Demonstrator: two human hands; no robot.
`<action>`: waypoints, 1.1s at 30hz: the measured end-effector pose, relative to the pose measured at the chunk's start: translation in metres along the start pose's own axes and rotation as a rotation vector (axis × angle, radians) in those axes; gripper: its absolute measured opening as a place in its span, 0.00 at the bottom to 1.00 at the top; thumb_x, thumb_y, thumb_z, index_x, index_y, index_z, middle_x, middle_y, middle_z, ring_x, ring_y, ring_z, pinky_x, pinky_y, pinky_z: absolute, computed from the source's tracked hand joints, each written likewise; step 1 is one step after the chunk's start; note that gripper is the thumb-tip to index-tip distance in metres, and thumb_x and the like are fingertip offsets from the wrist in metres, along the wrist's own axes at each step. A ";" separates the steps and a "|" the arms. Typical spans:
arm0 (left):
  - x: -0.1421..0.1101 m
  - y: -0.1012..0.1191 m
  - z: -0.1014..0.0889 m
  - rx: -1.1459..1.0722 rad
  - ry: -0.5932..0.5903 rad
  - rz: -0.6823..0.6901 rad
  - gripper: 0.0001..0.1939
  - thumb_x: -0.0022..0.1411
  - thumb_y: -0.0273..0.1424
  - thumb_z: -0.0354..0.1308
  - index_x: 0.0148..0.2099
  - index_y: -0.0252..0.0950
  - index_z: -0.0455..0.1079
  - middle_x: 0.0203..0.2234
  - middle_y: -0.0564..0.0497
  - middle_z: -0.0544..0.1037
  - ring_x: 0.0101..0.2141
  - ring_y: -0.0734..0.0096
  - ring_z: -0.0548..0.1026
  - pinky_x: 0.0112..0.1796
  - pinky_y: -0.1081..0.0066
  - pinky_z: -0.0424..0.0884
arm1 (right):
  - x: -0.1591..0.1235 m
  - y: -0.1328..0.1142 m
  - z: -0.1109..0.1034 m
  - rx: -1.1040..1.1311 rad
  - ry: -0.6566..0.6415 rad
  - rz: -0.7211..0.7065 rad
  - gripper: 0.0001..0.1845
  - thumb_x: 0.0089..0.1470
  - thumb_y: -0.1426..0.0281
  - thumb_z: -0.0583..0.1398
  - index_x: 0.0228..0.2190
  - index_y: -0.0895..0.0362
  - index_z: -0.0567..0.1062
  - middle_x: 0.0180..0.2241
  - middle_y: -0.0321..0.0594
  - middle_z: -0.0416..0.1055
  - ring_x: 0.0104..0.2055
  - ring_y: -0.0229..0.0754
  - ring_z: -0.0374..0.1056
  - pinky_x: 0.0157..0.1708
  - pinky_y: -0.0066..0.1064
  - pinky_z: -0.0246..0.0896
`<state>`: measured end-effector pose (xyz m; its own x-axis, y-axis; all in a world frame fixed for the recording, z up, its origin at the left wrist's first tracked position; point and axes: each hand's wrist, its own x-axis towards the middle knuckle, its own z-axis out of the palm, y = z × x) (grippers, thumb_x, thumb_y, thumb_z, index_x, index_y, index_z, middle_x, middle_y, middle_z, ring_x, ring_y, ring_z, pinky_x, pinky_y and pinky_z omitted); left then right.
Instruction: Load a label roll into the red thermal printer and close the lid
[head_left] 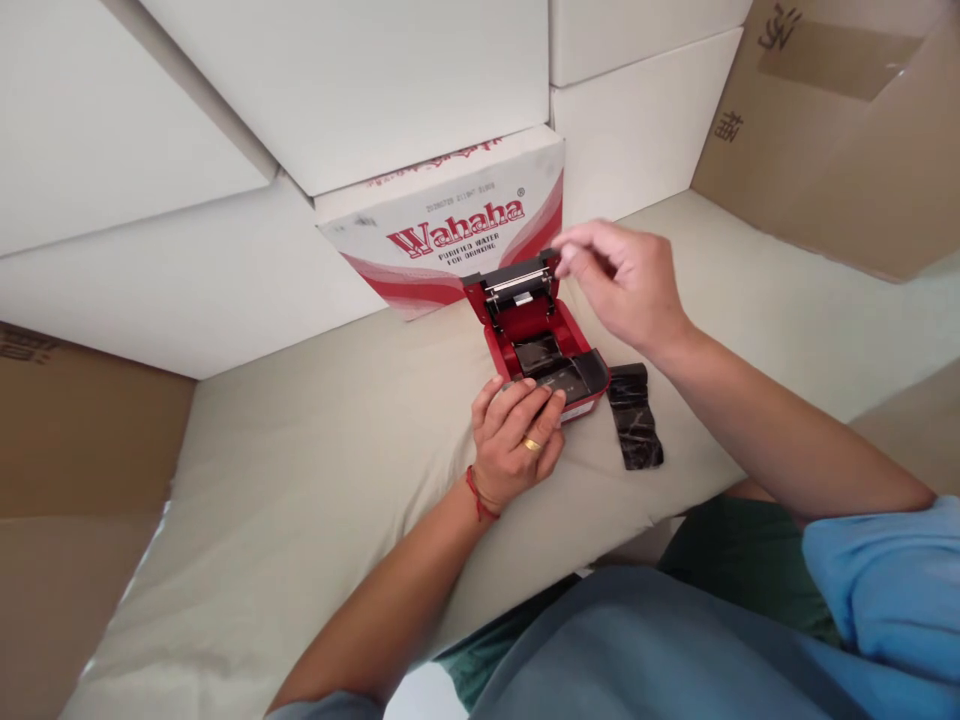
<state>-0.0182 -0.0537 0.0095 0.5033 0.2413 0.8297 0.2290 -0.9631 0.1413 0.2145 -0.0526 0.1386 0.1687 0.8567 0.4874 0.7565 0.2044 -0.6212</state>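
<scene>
A small red and black label printer (499, 345) stands with its lid (517, 285) raised; a roller bar shows on the lid's inner side. Inside the body lies a piece of crinkled black film (538, 352). My left hand (517, 435) is over the printer's black front edge, fingers pressed on top and curled round it, holding it down. My right hand (619, 280) is closed at the lid's upper right corner, thumb and forefinger bent together there. To the right of the printer, a creased strip of black film (636, 415) lies flat on the cloth.
A Wahaha water carton (465, 220) stands right behind the printer, against stacked white boxes (420, 90). Brown cardboard boxes stand at the right (840, 130) and left (82, 480). A pale cloth (300, 450) covers the work surface, with my lap at its near edge.
</scene>
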 end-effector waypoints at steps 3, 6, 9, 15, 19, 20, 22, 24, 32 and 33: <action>0.004 0.001 -0.001 0.028 0.032 0.028 0.32 0.65 0.26 0.64 0.70 0.48 0.74 0.48 0.49 0.88 0.53 0.57 0.83 0.72 0.50 0.60 | 0.009 0.015 0.005 0.000 0.097 0.009 0.31 0.76 0.47 0.50 0.64 0.51 0.77 0.60 0.45 0.81 0.61 0.52 0.76 0.63 0.44 0.68; 0.007 0.003 -0.001 0.073 0.024 0.041 0.32 0.65 0.26 0.63 0.69 0.50 0.74 0.46 0.50 0.88 0.52 0.57 0.84 0.73 0.50 0.58 | 0.014 0.026 0.015 0.101 -0.006 -0.039 0.39 0.73 0.39 0.49 0.61 0.52 0.80 0.60 0.45 0.81 0.62 0.51 0.75 0.66 0.44 0.67; 0.009 0.004 -0.003 0.099 0.032 0.076 0.31 0.64 0.26 0.63 0.68 0.47 0.75 0.45 0.49 0.88 0.52 0.58 0.84 0.72 0.52 0.60 | 0.005 0.026 0.017 0.214 -0.041 -0.056 0.41 0.71 0.36 0.49 0.48 0.54 0.87 0.53 0.46 0.84 0.56 0.47 0.79 0.61 0.38 0.70; 0.006 0.007 -0.005 0.087 0.008 0.093 0.30 0.64 0.26 0.62 0.67 0.50 0.76 0.45 0.50 0.88 0.52 0.58 0.84 0.73 0.48 0.61 | -0.035 0.021 0.005 0.229 -0.097 -0.078 0.32 0.74 0.44 0.52 0.48 0.51 0.88 0.54 0.42 0.86 0.61 0.45 0.79 0.67 0.39 0.66; 0.007 0.010 -0.005 0.092 -0.006 0.086 0.31 0.64 0.25 0.62 0.67 0.49 0.75 0.45 0.49 0.87 0.53 0.58 0.83 0.73 0.49 0.60 | -0.060 0.030 0.004 0.187 -0.213 -0.052 0.25 0.77 0.57 0.52 0.47 0.48 0.88 0.55 0.39 0.86 0.68 0.47 0.75 0.77 0.52 0.53; 0.008 0.011 -0.006 0.091 -0.006 0.091 0.31 0.64 0.25 0.62 0.67 0.48 0.75 0.45 0.49 0.87 0.53 0.59 0.83 0.73 0.50 0.60 | -0.064 0.032 0.005 0.168 -0.225 -0.048 0.24 0.77 0.59 0.52 0.47 0.48 0.88 0.56 0.39 0.85 0.69 0.47 0.75 0.78 0.54 0.51; 0.008 0.011 -0.007 0.078 -0.016 0.085 0.30 0.64 0.24 0.63 0.67 0.47 0.75 0.45 0.48 0.86 0.53 0.59 0.83 0.72 0.51 0.62 | -0.069 0.034 0.008 0.140 -0.224 -0.050 0.23 0.76 0.61 0.53 0.47 0.49 0.88 0.56 0.40 0.85 0.69 0.48 0.75 0.78 0.56 0.51; 0.008 0.010 -0.009 0.034 -0.027 0.054 0.29 0.66 0.26 0.63 0.68 0.47 0.73 0.45 0.48 0.85 0.53 0.57 0.82 0.70 0.48 0.65 | -0.070 0.035 0.010 0.136 -0.225 -0.061 0.22 0.76 0.62 0.53 0.47 0.49 0.88 0.56 0.40 0.85 0.68 0.47 0.75 0.77 0.55 0.54; 0.012 -0.033 -0.013 -0.553 0.210 -0.834 0.22 0.75 0.43 0.60 0.68 0.53 0.71 0.69 0.49 0.72 0.73 0.54 0.66 0.75 0.50 0.58 | -0.070 0.034 0.015 0.261 -0.138 -0.055 0.21 0.75 0.60 0.55 0.43 0.50 0.89 0.52 0.40 0.87 0.66 0.47 0.77 0.69 0.48 0.70; 0.014 -0.038 -0.012 -0.683 0.189 -0.949 0.23 0.74 0.44 0.62 0.68 0.54 0.71 0.71 0.51 0.71 0.75 0.55 0.64 0.75 0.50 0.59 | -0.071 0.033 0.015 0.278 -0.127 -0.056 0.21 0.75 0.60 0.55 0.43 0.50 0.89 0.52 0.40 0.87 0.65 0.47 0.78 0.67 0.47 0.73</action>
<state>-0.0298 -0.0147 0.0224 0.2276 0.9277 0.2961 -0.0769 -0.2860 0.9551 0.2183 -0.0992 0.0741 0.0380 0.8894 0.4555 0.5573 0.3595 -0.7484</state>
